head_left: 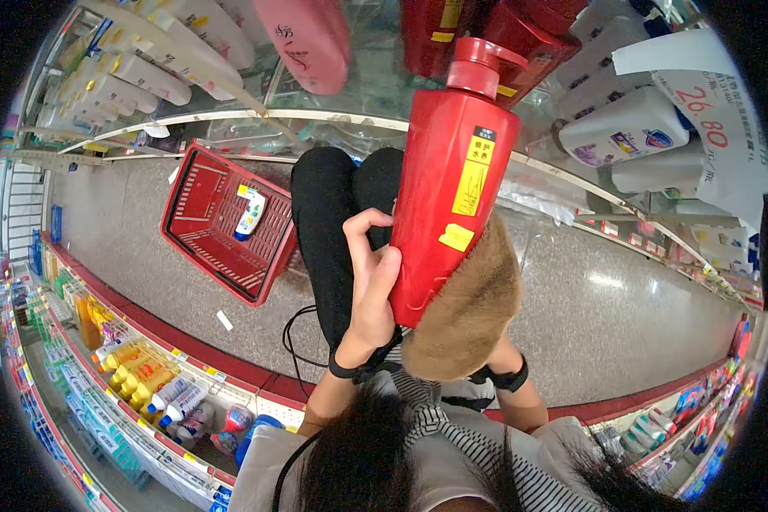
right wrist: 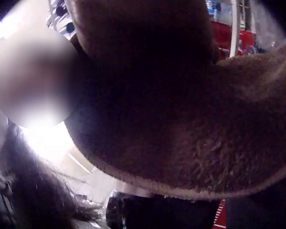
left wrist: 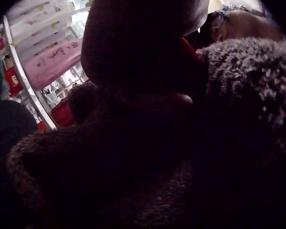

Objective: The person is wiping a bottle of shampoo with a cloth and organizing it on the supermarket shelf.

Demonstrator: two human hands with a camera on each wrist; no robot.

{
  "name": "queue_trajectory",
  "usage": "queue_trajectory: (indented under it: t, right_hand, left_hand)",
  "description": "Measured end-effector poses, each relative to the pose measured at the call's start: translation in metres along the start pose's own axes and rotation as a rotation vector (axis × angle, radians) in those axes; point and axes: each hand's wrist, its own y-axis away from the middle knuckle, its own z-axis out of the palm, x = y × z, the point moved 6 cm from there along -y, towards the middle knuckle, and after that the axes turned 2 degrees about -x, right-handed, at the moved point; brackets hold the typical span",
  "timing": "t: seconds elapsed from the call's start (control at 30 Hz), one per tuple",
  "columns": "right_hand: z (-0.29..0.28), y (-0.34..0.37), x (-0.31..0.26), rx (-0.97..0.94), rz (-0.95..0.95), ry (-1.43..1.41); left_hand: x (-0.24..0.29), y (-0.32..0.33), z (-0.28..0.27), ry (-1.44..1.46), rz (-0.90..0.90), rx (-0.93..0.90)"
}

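Note:
A large red pump bottle [head_left: 452, 179] with yellow labels is tilted in front of the person's chest in the head view. The left hand [head_left: 371, 286] grips its lower left side, thumb against the red surface and a bent finger at the edge. A brown furry item [head_left: 469, 311] covers the bottle's lower right side. Most of the right hand [head_left: 503, 352] is hidden behind that fur; only a part near the wrist shows, so its fingers cannot be made out. Both wrist views are dark, with fuzzy brown material [right wrist: 195, 152] filling much of the right one.
A red basket [head_left: 179, 213] on the floor [head_left: 563, 341] holds a white bottle [head_left: 250, 213]. Ahead, a shelf edge [head_left: 188, 117] carries pink, white and red bottles. Lower shelves with yellow bottles [head_left: 141, 375] stand at left, others at lower right. A price sheet [head_left: 712, 119] hangs at right.

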Motion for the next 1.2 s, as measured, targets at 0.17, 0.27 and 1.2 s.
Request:
queue_trajectory:
  t: [0.17, 0.27, 1.2]
  right_hand:
    - [-0.021, -0.011, -0.01, 0.172, -0.047, 0.008]
    - [-0.022, -0.028, -0.011, 0.267, -0.098, 0.034]
    - [-0.074, -0.038, -0.018, 0.419, -0.137, -0.167]
  left_hand:
    - [-0.01, 0.006, -0.003, 0.247, -0.042, 0.102]
    - [-0.007, 0.009, -0.003, 0.196, -0.037, 0.067]
    - [0.011, 0.037, 0.015, 0.217, -0.108, -0.024]
